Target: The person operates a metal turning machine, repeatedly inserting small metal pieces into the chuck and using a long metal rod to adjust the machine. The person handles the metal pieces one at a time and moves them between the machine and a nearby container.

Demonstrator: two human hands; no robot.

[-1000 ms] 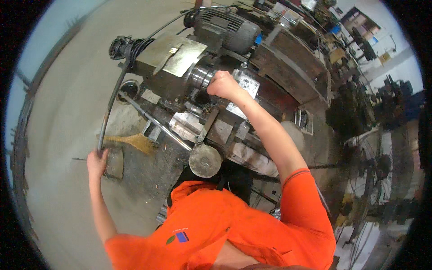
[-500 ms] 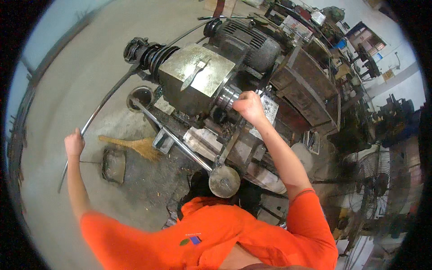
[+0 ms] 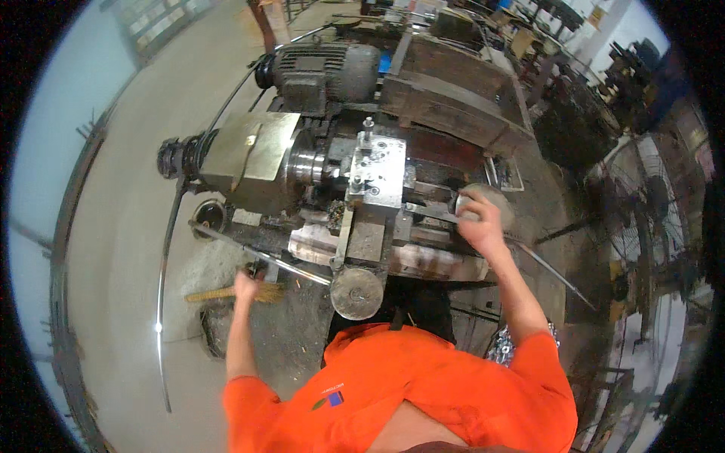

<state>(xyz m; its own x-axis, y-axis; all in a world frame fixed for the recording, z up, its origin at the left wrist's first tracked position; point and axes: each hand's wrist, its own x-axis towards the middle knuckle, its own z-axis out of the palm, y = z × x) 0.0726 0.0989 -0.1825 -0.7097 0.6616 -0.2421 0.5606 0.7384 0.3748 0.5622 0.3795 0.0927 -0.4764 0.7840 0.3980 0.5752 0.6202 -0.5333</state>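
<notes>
My left hand (image 3: 245,288) is low on the left, over a straw broom (image 3: 205,294) and just below a shiny metal rod (image 3: 298,270). Its fingers are too smeared to show their grip. To the right, my right hand (image 3: 483,226) is closed loosely round a grey metal bar (image 3: 436,214), its thumb and fingers on either side. The bar leads to a steel tool block (image 3: 380,174) with bolts on top. Left of that block is a shiny round spindle collar (image 3: 308,167), beside a boxy machine head (image 3: 245,147). A round grey disc (image 3: 357,293) stands nearest my body.
Behind the machine head sits a finned motor (image 3: 328,72). A long bent rod (image 3: 161,325) reaches down at the left. A wooden-sided box (image 3: 453,83) stands behind the block. On the floor are a dark tray (image 3: 214,332) and a round can (image 3: 208,217).
My left hand has let go of the long rod and come right, toward the broom. The right hand has left the spindle collar for the bar farther right. The view has turned rightward.
</notes>
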